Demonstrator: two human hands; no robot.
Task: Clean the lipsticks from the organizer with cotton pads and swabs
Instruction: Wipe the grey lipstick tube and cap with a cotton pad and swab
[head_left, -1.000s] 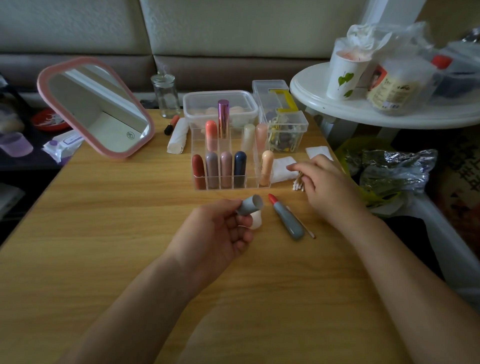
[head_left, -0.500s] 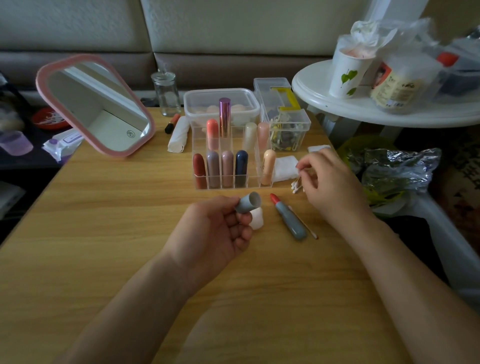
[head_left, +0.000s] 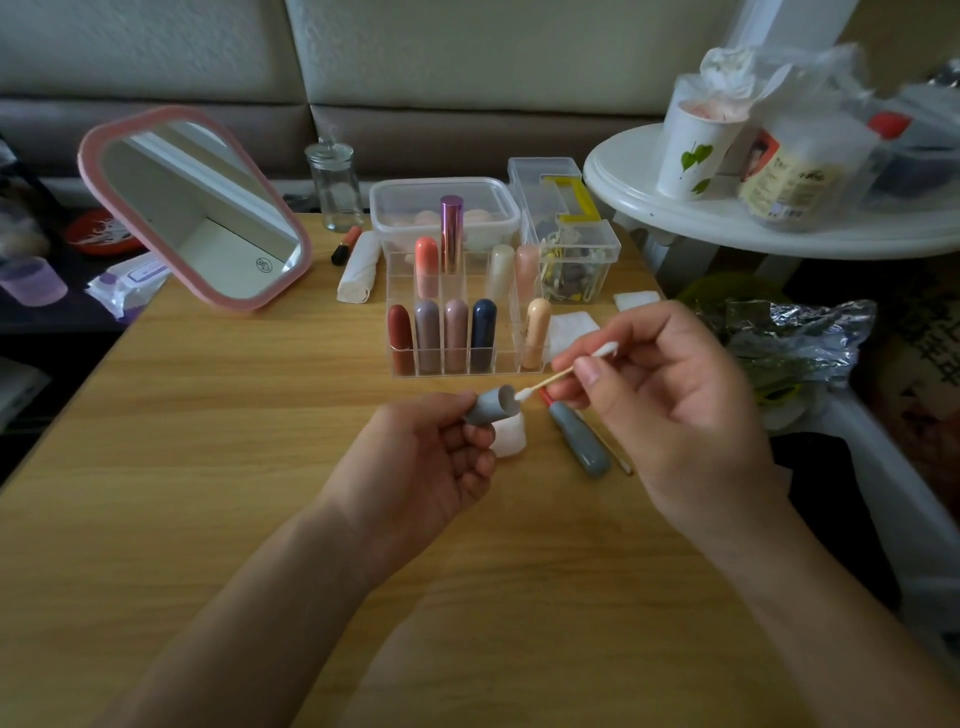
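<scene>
Wooden bench (head_left: 208, 467): left hand (head_left: 415, 467) grips grey lipstick cap (head_left: 491, 406); right hand (head_left: 670, 395) pinches cotton swab (head_left: 563, 371) at its mouth. Advice: steady cap, insert tip, twirl gently around inner wall.

Pale grey padded sofa back (head_left: 467, 52) across the rear. Light wood-grain counter (head_left: 208, 467) in front. Round white side table (head_left: 675, 218) right. Light dim, soft.
</scene>
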